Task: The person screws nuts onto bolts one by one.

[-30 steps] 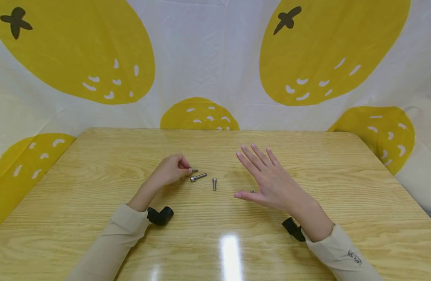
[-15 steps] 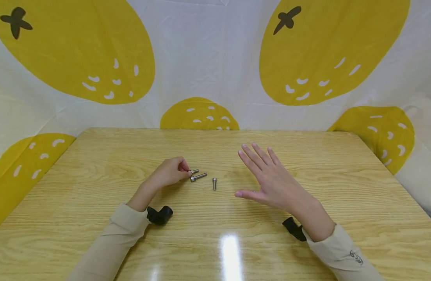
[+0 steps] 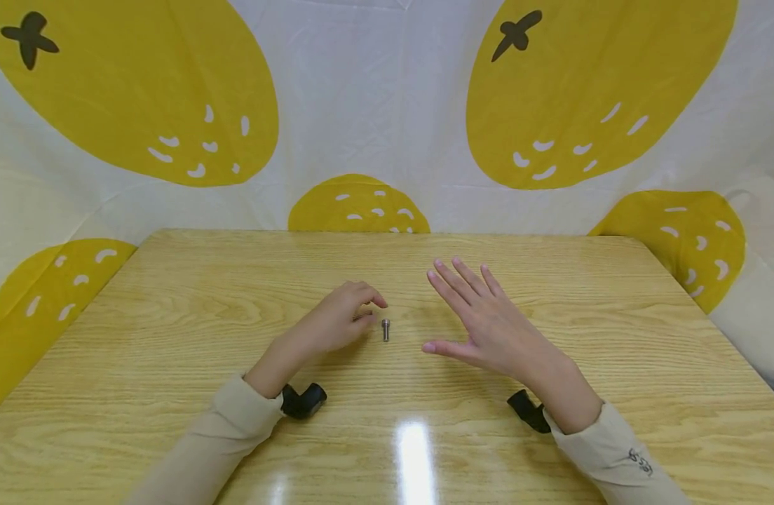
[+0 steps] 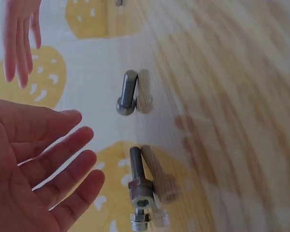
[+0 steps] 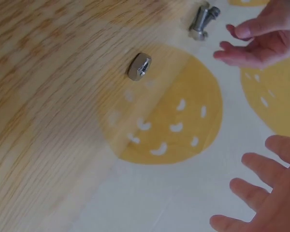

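My left hand hovers with relaxed, parted fingers just left of a steel socket-head bolt on the wooden table. That bolt also shows in the left wrist view, apart from the fingertips. Nearer the bottom of that view lie a longer bolt and another bolt, close together; the left hand mostly hides them in the head view. To the right, my right hand is held spread and holds nothing. A steel nut lies by it in the right wrist view.
A wooden table spans the lower scene, with a glare spot at its front. Behind it hangs a white cloth with yellow fruit shapes. Black wrist mounts stick out beneath the sleeves.
The left hand has let go of the small bolt, which it pinched beside the longer one, and has moved right towards the single bolt, fingers now parted. The right hand has hardly moved.
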The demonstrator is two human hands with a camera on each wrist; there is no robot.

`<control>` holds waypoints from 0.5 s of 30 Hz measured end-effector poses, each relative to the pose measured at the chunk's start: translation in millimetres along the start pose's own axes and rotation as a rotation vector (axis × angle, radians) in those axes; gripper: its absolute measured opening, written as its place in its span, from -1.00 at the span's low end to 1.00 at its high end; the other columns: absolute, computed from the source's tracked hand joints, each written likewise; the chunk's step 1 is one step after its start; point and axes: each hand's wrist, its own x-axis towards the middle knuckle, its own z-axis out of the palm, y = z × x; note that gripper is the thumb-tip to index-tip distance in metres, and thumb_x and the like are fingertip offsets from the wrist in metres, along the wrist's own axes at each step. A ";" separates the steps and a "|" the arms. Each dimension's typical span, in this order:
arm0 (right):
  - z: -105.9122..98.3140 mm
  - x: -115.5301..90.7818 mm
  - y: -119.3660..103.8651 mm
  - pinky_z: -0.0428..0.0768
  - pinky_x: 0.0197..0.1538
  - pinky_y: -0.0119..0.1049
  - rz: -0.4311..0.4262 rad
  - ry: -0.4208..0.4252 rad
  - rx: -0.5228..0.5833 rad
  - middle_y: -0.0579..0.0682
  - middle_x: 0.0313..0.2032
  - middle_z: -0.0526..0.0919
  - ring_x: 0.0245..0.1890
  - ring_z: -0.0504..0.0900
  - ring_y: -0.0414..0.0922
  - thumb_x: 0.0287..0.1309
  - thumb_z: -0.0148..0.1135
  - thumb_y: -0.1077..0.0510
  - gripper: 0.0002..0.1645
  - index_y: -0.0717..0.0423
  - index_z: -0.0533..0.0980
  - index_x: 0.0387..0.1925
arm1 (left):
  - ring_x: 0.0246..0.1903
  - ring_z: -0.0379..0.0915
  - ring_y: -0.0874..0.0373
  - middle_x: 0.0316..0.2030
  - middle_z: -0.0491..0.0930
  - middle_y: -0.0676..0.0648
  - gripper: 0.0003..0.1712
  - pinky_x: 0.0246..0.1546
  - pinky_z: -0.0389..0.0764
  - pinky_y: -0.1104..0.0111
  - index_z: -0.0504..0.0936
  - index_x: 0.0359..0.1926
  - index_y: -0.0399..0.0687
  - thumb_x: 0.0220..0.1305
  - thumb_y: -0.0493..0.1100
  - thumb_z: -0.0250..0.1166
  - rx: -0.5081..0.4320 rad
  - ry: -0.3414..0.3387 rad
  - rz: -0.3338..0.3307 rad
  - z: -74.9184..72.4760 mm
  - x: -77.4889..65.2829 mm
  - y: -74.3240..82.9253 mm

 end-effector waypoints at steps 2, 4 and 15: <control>0.2 -0.2 0.3 -0.04 0.37 0.17 -0.003 0.004 0.000 0.05 0.43 0.03 0.43 -0.02 0.11 0.08 -0.07 -0.51 0.09 0.07 0.00 0.42 | 0.07 0.39 -0.03 0.01 0.54 -0.11 -0.74 0.09 0.44 0.13 0.58 -0.04 -0.19 0.25 -0.35 0.15 0.023 -0.039 0.040 2.9 0.2 2.5; 0.4 -0.4 0.5 -0.04 0.37 0.17 -0.002 0.001 0.003 0.04 0.43 0.03 0.43 -0.01 0.11 0.08 -0.08 -0.51 0.08 0.07 0.00 0.42 | 0.11 0.39 -0.02 0.03 0.54 -0.11 -0.71 0.14 0.41 0.13 0.58 -0.02 -0.19 0.24 -0.37 0.13 0.048 -0.076 0.063 5.2 0.4 4.4; 0.6 -0.1 0.4 -0.03 0.37 0.17 -0.009 0.005 0.016 0.02 0.42 0.06 0.42 0.02 0.09 0.07 -0.08 -0.52 0.09 0.07 0.02 0.42 | -0.25 0.44 0.16 -0.19 0.52 -0.05 -0.79 -0.17 0.50 0.34 0.61 -0.13 -0.14 0.18 -0.31 0.25 0.023 -0.174 -0.005 13.3 -1.7 1.2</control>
